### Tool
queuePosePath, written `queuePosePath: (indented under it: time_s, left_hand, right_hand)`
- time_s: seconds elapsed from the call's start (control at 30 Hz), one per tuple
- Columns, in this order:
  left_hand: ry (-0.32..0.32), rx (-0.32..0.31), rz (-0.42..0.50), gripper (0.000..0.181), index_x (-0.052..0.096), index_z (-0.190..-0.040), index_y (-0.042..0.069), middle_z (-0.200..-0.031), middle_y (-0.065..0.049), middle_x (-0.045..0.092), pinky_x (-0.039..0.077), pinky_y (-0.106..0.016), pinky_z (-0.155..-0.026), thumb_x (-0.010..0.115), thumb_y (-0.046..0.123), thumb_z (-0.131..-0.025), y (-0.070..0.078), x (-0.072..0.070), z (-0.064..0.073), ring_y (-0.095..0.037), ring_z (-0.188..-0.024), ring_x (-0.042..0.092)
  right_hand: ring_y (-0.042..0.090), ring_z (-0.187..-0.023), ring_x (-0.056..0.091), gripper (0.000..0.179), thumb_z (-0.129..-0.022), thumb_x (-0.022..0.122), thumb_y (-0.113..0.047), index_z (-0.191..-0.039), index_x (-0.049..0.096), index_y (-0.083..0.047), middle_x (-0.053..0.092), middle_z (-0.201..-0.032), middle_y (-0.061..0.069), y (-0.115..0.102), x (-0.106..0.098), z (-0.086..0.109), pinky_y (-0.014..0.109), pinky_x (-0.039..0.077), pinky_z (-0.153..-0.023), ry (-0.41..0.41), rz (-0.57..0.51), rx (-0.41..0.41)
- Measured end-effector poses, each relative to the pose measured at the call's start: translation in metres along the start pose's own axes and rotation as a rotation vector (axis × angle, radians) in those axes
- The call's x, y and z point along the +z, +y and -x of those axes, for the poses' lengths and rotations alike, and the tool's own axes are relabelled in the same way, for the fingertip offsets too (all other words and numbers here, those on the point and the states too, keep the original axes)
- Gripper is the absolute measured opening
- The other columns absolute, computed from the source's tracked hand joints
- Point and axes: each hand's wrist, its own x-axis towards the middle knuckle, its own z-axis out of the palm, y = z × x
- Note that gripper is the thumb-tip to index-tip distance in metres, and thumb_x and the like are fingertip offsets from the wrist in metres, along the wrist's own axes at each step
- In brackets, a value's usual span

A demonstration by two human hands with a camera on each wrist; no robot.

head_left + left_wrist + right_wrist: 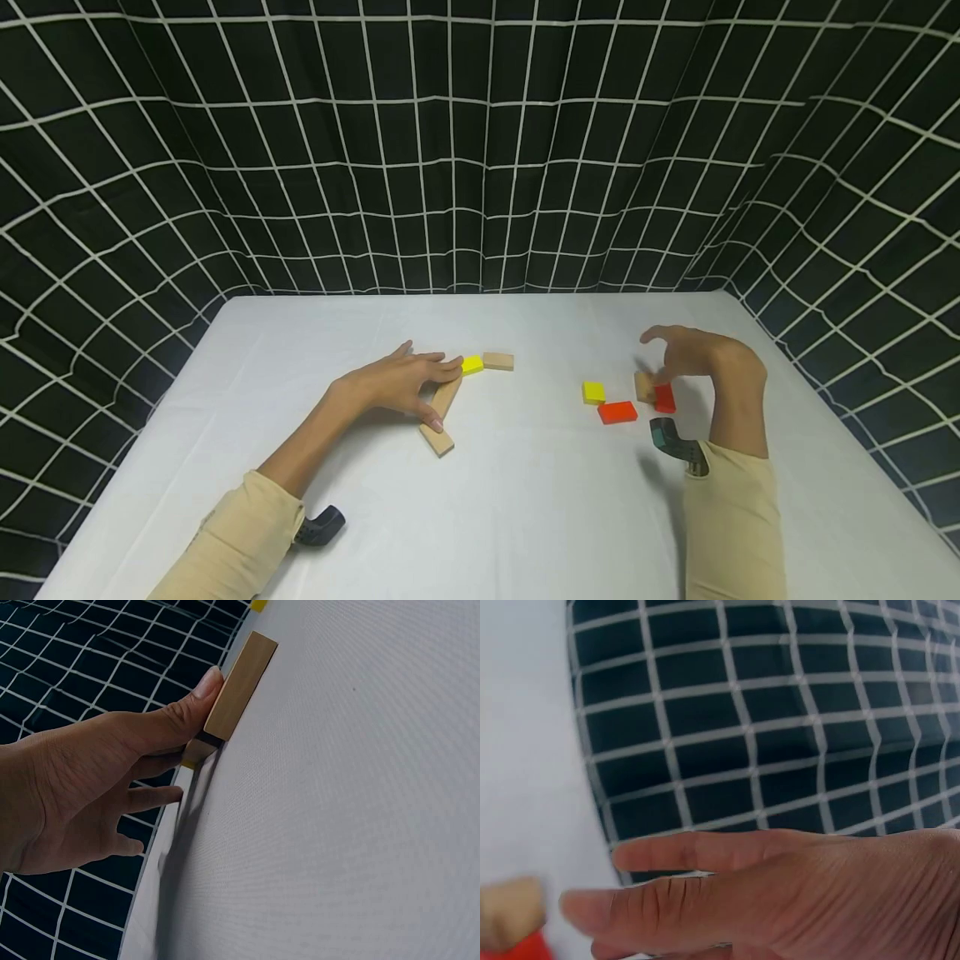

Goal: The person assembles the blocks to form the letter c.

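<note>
My left hand spans a bent row of blocks with its fingers spread. Its thumb touches the near wooden block, while the index fingertip is at the joint of the middle wooden block and a yellow block. Another wooden block continues that row to the right. On the right, my right hand hovers with fingers apart by a wooden block and a red block. A gap shows between its nearest fingertip and that wooden block in the right wrist view.
A yellow block and a red block lie left of the right hand. The white table meets a dark, white-gridded curtain at the back and sides. Dark devices stick out at both sleeves.
</note>
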Motion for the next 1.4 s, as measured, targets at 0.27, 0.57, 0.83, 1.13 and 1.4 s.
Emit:
queuePosePath:
  time_s: [0.27,0.57,0.83,1.13,1.4]
  left_hand:
    - [0.009,0.003,0.015,0.097,0.043,-0.16,0.02,-0.172,0.004,0.032,0.007,-0.071,-0.13,0.083,0.056,-0.079,-0.001,0.001,0.004,-0.031,-0.162,0.029]
    - [0.008,-0.001,0.016,0.097,0.043,-0.16,0.02,-0.172,0.004,0.032,0.007,-0.071,-0.13,0.083,0.056,-0.079,-0.001,0.001,0.003,-0.031,-0.162,0.029]
    - [0.007,0.0,0.017,0.098,0.042,-0.16,0.02,-0.172,0.004,0.031,0.006,-0.07,-0.131,0.083,0.057,-0.079,0.0,0.0,0.002,-0.031,-0.162,0.029]
    - [-0.002,0.004,0.006,0.098,0.042,-0.16,0.021,-0.172,0.005,0.03,0.006,-0.07,-0.131,0.083,0.057,-0.079,-0.001,0.001,0.001,-0.03,-0.162,0.028]
    - [0.002,-0.003,0.016,0.097,0.042,-0.16,0.022,-0.173,0.006,0.029,0.005,-0.069,-0.131,0.083,0.057,-0.079,0.0,0.001,0.0,-0.03,-0.162,0.027]
  right_hand:
    - [0.049,-0.123,0.047,0.086,-0.083,0.084,-0.039,-0.155,0.045,-0.016,0.053,-0.142,0.03,0.023,0.017,-0.022,0.064,0.057,-0.091,-0.071,-0.013,0.091]
    - [0.048,-0.117,0.047,0.084,-0.082,0.082,-0.017,-0.155,0.041,-0.012,0.059,-0.127,0.026,0.039,0.012,-0.018,0.058,0.06,-0.085,-0.085,-0.048,0.102]
    - [0.039,-0.106,0.055,0.065,-0.083,0.087,-0.029,-0.132,0.056,0.0,0.065,-0.11,0.019,0.049,0.01,-0.017,0.049,0.055,-0.082,-0.075,-0.101,0.13]
    - [0.035,-0.103,0.057,0.054,-0.085,0.083,-0.022,-0.129,0.061,-0.001,0.065,-0.109,0.017,0.057,0.014,-0.025,0.049,0.058,-0.087,-0.111,-0.091,0.089]
    - [0.039,-0.109,0.053,0.046,-0.083,0.082,-0.018,-0.122,0.062,-0.006,0.062,-0.113,0.017,0.058,0.011,-0.021,0.049,0.059,-0.086,-0.069,-0.091,0.054]
